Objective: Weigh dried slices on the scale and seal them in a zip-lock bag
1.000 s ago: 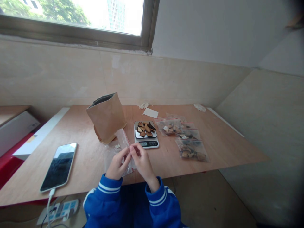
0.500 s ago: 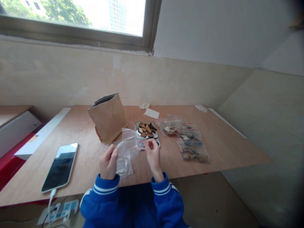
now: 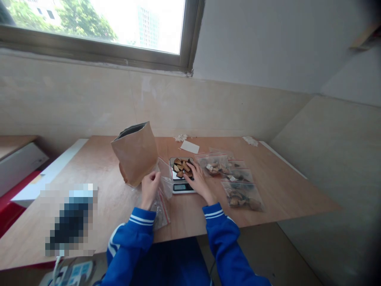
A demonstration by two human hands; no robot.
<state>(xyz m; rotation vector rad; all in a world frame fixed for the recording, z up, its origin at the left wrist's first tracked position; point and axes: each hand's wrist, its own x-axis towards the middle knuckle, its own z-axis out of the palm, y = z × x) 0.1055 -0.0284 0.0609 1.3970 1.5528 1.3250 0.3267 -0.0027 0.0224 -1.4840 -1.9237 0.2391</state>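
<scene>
My left hand point(image 3: 149, 188) is closed on a clear zip-lock bag point(image 3: 166, 186), whose loose film spreads beside the scale. With its fingers spread, my right hand point(image 3: 199, 180) reaches over dried brown slices point(image 3: 180, 167), perhaps dried mushroom, heaped on a small kitchen scale point(image 3: 175, 190). The fingertips touch the right side of the heap and hide part of it. Below my left hand lies another clear zip-lock bag point(image 3: 160, 214) with a red closing strip. What the scale's display reads is too small to make out.
A brown paper bag point(image 3: 135, 153) stands open left of the scale. Filled zip-lock bags point(image 3: 242, 196) lie to the right. A white card point(image 3: 189, 147) is behind the scale. A phone point(image 3: 73, 218), blurred out, lies at the left with a cable.
My right hand has let go of the zip-lock bag and moved onto the slices on the scale. My left hand has shifted right and up with the bag, uncovering the scale's display.
</scene>
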